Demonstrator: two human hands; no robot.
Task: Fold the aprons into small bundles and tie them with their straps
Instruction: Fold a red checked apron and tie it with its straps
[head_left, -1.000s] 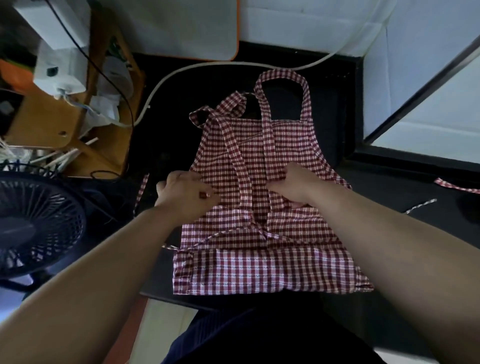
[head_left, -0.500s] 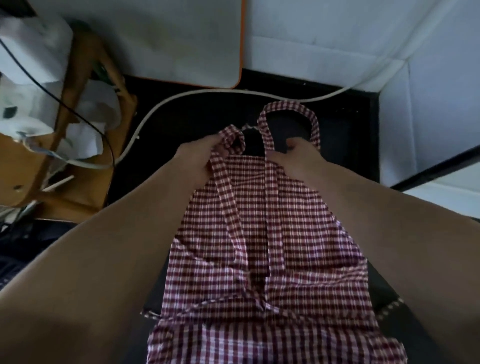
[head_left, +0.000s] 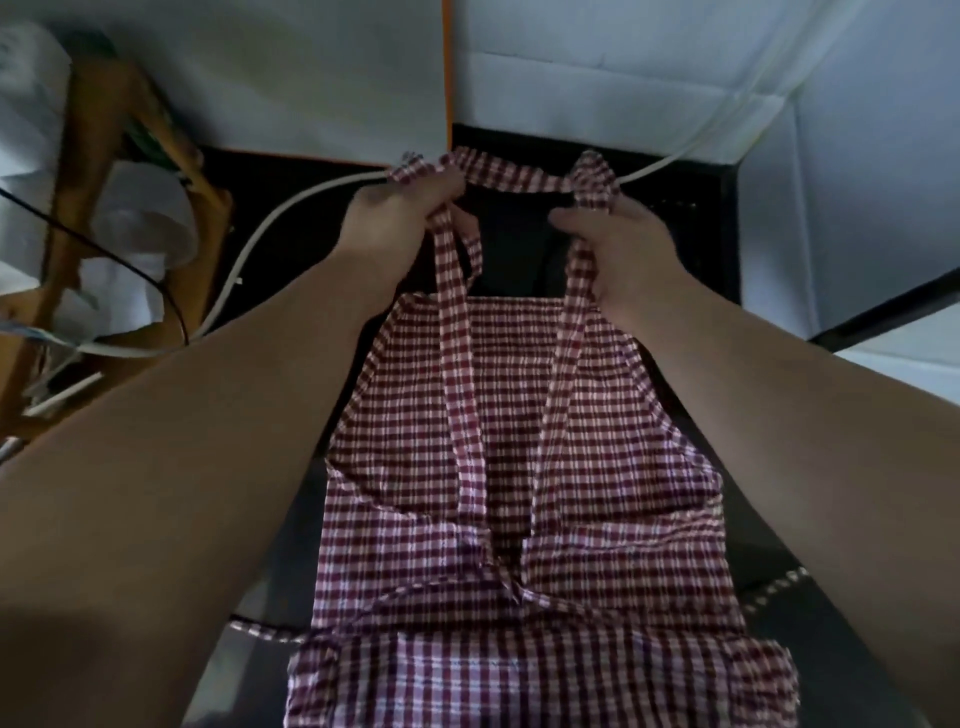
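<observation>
Red-and-white gingham apron (head_left: 415, 545) spread flat on the dark counter (head_left: 691, 234), below and behind both hands, reaching back to the person's body. Its long axis runs straight out from the person: the bib end points away and the wide hem end lies nearest the body, where a band of cloth appears to be turned up. The left hand (head_left: 410, 218) has its fingers curled round one corner of the neck strap (head_left: 514, 174), and the right hand (head_left: 618, 244) pinches the other corner in the same way, so the strap is stretched between them just beyond the bib edge. Two tie straps (head_left: 462, 389) run from the hands back along the cloth and meet near its mid-line. A white cable (head_left: 270, 228) lies on the counter to the outside of the left hand, apart from the cloth. The step in hand is judged to be folding the strap end back over the body of the apron. To do it well, keep both hands level and equally taut, bring them toward the body together so the fold lies square across the long axis, and leave the tie straps centred and free for tying.
</observation>
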